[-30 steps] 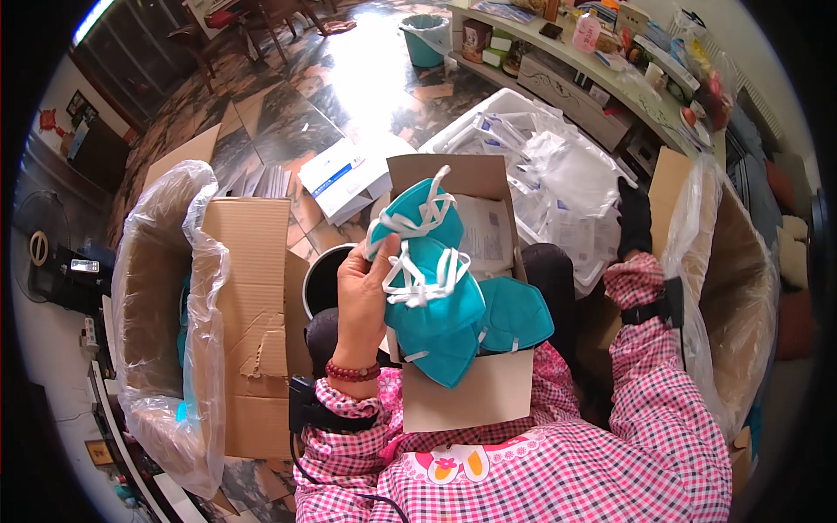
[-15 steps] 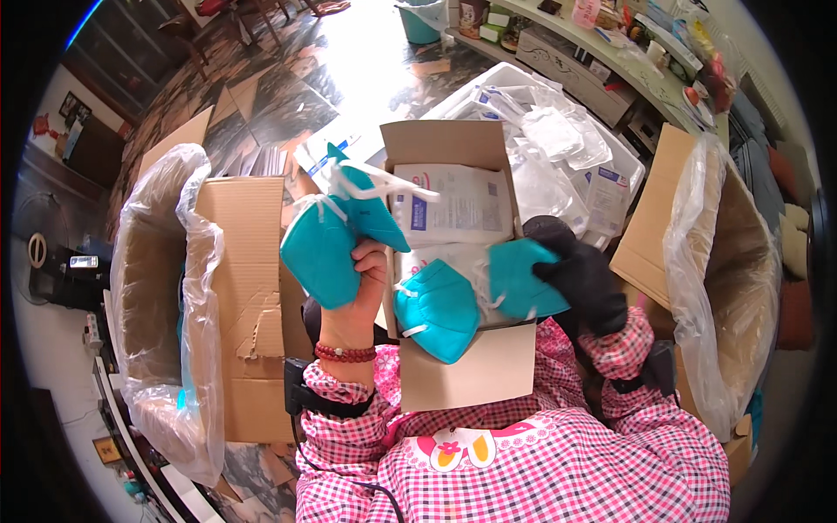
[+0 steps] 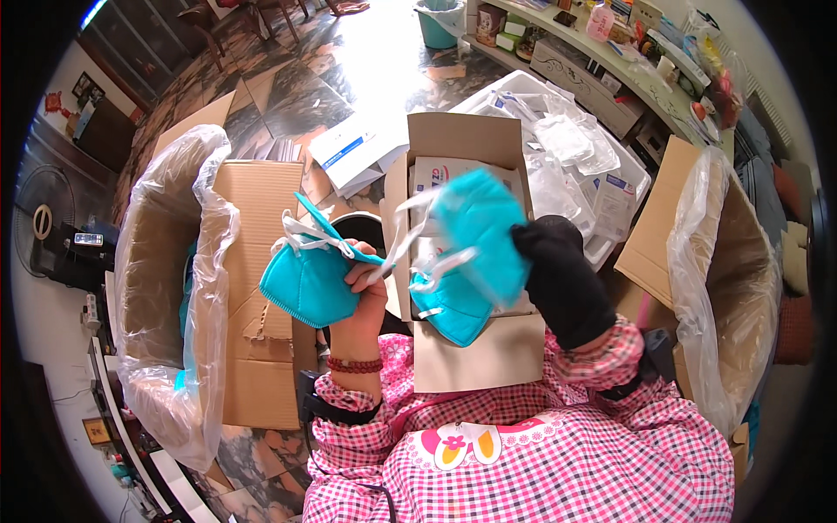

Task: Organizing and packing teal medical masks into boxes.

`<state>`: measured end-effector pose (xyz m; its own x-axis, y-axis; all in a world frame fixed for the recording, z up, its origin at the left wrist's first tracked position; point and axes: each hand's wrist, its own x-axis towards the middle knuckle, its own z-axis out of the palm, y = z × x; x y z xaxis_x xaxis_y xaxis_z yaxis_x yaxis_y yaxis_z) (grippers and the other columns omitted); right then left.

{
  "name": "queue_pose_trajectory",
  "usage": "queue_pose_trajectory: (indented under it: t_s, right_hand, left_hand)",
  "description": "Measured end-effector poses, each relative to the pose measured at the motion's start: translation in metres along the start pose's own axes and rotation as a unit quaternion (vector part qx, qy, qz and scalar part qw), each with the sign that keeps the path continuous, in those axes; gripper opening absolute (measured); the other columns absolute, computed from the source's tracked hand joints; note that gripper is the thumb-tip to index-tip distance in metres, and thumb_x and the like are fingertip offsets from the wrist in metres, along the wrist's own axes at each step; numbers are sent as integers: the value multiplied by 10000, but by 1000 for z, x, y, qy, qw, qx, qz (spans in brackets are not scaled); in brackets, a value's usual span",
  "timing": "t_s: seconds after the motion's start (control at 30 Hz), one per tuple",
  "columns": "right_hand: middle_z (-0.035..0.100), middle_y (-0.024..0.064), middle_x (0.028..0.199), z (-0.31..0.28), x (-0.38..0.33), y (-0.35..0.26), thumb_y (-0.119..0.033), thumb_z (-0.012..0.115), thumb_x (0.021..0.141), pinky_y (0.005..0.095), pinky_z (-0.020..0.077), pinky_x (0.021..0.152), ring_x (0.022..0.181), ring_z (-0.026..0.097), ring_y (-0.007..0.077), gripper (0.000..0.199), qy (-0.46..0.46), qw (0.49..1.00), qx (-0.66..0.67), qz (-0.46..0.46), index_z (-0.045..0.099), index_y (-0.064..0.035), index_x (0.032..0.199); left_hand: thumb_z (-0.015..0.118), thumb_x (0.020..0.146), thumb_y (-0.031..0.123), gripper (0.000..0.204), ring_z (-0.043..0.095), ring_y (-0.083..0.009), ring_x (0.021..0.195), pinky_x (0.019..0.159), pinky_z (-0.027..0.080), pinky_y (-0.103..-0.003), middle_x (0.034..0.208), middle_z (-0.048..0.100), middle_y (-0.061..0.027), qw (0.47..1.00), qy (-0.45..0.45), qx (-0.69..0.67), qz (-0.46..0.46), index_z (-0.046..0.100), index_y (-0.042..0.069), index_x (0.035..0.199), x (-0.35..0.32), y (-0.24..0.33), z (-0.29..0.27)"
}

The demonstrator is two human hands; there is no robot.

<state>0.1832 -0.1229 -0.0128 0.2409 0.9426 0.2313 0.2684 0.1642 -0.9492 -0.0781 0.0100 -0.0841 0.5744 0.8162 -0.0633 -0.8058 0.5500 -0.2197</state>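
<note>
Two teal face masks (image 3: pixel 307 281) with white straps are pinched in my bare left hand (image 3: pixel 366 283), left of the small open carton (image 3: pixel 466 138). My right hand (image 3: pixel 562 279), in a black glove, grips another teal mask (image 3: pixel 484 227) by its right edge, above the carton; this mask is blurred. Below it a further teal mask (image 3: pixel 458 315) lies over the carton's near side, partly covered by the raised one. White printed packs (image 3: pixel 432 172) fill the carton behind the masks.
Large plastic-lined cardboard boxes stand at the left (image 3: pixel 161 253) and right (image 3: pixel 724 261). Behind the carton is a white tub (image 3: pixel 641 187) of clear-wrapped packs. A white-and-blue box (image 3: pixel 353 148) lies beyond my left hand. A cluttered shelf (image 3: pixel 567 26) runs along the far right.
My right hand has lifted its mask up and left, over the carton. My left hand has moved slightly away from the carton, and its masks have tilted.
</note>
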Motion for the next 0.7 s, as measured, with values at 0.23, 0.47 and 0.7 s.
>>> queue_pose_trajectory:
  t_s: [0.23,0.47,0.7]
  right_hand:
    - [699,154,963,12,-14,39,-276,647,979,334,529,797,874,676,258,243,-140,938,-317,-11,741,-60,1035]
    - [703,220,943,39,-5,26,-334,782,846,400,543,783,863,693,351,383,-98,936,-138,308,719,3,1017]
    - [699,198,1035,18,14,3,-139,722,859,387,560,759,899,711,329,319,122,949,-290,-27,691,-35,1159]
  left_hand:
    - [546,1013,162,213,536,-142,720,600,454,-242,1040,550,-126,999,13,-37,-17,571,-6,1142,-19,-7,-22]
    - [596,1012,198,325,534,-101,740,616,476,-191,1019,612,-134,995,32,87,47,600,-57,1212,-21,-21,-37]
    - [597,997,166,166,546,-146,721,582,480,-229,974,563,-89,990,-13,-112,-83,528,30,1063,-21,-20,-28]
